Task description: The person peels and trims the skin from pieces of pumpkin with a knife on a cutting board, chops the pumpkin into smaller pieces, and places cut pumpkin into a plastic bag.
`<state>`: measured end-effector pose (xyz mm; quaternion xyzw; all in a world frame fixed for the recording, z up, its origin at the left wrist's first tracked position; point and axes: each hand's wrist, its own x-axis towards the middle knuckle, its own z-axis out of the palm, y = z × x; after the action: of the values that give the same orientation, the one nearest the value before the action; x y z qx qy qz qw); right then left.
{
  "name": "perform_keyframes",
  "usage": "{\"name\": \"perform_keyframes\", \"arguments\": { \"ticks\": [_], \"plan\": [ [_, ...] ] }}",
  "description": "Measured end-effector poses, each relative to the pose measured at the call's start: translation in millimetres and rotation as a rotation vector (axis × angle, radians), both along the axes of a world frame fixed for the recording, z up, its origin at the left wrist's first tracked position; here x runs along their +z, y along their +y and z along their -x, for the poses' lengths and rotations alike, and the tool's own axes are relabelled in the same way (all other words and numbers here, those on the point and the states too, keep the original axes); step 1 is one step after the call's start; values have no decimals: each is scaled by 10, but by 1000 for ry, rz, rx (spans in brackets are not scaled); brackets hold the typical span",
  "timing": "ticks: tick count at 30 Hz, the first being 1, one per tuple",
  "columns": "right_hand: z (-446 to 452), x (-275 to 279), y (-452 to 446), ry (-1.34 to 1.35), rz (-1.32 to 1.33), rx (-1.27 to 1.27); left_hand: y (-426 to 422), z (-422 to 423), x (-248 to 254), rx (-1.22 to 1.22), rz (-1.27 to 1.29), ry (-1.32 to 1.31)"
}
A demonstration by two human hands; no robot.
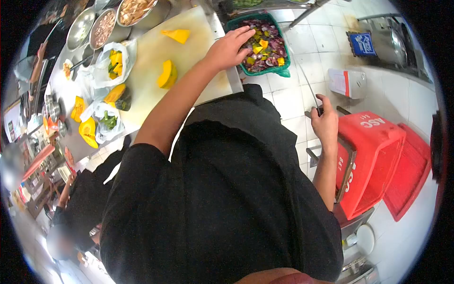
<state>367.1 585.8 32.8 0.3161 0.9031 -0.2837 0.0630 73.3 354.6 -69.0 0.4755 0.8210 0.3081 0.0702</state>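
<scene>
My left hand (pixel 230 48) reaches over the near edge of a green crate (pixel 277 69), fingers stretched out and nothing visible in them. Inside the crate lie dark purple peelings and yellow pumpkin pieces (pixel 257 48). At the right, my right hand (pixel 325 122) is closed round the dark handle of a knife (pixel 309 85), whose long thin blade points up towards the crate. A pumpkin wedge (pixel 167 75) with rind and a smaller pumpkin piece (pixel 177 35) lie on the white cutting board (pixel 198 28).
Left of the board are a bag of pumpkin chunks (pixel 115 65), a bag of green pieces (pixel 109 120), pumpkin wedges (pixel 88 132) and metal bowls (pixel 81 29). Red crates (pixel 369 156) stand beside my right arm. Another person in black (pixel 87 199) is at lower left.
</scene>
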Motion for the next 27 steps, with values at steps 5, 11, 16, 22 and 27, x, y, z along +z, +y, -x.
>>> {"name": "perform_keyframes", "arguments": {
  "ticks": [5,11,16,22,27],
  "plan": [
    [481,-28,-521,119,165,112,-867,-167,386,295,-139,54],
    [1278,-295,-1222,104,208,597,-2112,-433,258,692,3,153],
    [1687,-253,-1721,-66,129,797,-2363,-515,86,747,-74,-58],
    [1785,-192,-1975,-170,18,889,-2404,-475,-40,732,-116,-101],
    [1763,-233,-2061,-171,-15,900,-2444,-482,-81,720,-156,-121]
  ]
}}
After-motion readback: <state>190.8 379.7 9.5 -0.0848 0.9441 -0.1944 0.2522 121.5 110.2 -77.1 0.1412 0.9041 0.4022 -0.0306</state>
